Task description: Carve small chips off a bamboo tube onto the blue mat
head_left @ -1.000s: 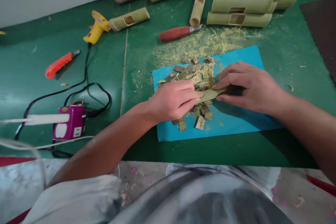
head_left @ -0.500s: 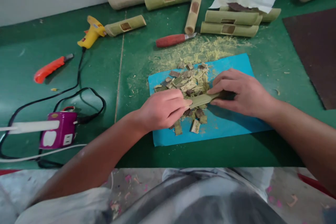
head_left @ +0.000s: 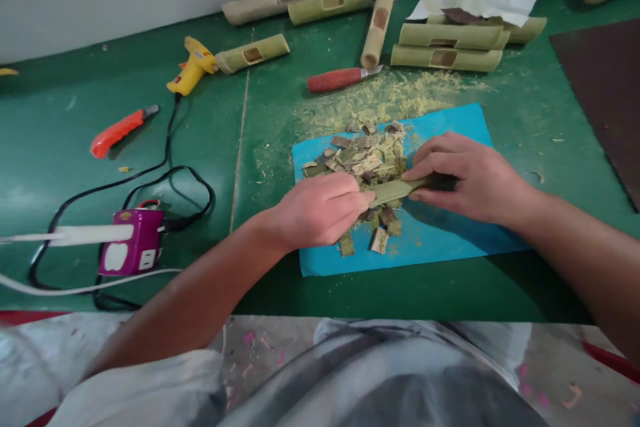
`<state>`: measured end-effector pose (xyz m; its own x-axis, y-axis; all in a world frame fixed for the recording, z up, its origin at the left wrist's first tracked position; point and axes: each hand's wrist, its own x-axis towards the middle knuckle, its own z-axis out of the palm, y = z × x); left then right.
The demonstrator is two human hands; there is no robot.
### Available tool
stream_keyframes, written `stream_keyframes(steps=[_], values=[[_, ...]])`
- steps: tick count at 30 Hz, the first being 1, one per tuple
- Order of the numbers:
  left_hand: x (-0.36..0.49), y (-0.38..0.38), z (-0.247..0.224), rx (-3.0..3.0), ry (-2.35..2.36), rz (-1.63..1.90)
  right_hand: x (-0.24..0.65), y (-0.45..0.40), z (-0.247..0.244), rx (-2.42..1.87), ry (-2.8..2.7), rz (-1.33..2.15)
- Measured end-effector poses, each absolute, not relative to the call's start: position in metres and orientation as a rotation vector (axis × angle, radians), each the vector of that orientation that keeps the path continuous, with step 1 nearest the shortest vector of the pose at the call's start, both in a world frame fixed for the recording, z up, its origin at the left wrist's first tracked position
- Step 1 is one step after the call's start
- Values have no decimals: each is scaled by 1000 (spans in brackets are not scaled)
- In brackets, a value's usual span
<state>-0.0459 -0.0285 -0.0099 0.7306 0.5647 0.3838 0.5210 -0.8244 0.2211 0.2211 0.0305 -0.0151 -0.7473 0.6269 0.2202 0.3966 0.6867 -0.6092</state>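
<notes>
A flat, dull green strip of bamboo [head_left: 393,193] stretches between my two hands, over a pile of dry plant pieces [head_left: 370,155]. My left hand [head_left: 323,210] pinches its left end. At its right end, my right hand [head_left: 465,177] grips it between thumb and fingers, and a dark part of it passes back under that palm. The pile, a mix of green and brown flat chips, lies on a blue sheet [head_left: 445,240] beneath both hands. Part of the pile is hidden behind my left hand.
Beyond the sheet lie a red-handled knife [head_left: 340,80], yellowish shavings [head_left: 420,104] and bamboo tubes [head_left: 447,58] with cut windows. To the left are an orange cutter [head_left: 120,132], a yellow glue gun [head_left: 193,67] and a purple power adapter [head_left: 131,240] with cords. A dark board [head_left: 605,93] lies right.
The whole scene has shifted a little to the right in view. Both hands keep the same hold on the strip, with hardly any movement over the sheet.
</notes>
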Motion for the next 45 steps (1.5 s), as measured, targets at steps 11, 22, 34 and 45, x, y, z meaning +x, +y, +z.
stream_keyframes(steps=[11,22,34,45], values=[[-45,-28,-12,2856,907,670,221,30,-14,-801,-2493,762],[-44,-28,-10,3029,916,585,221,29,-14,-810,-2490,758],[-43,-29,-8,2910,932,648,221,31,-14,-788,-2491,761],[-47,-25,-11,2682,889,730,220,29,-15,-805,-2486,741]])
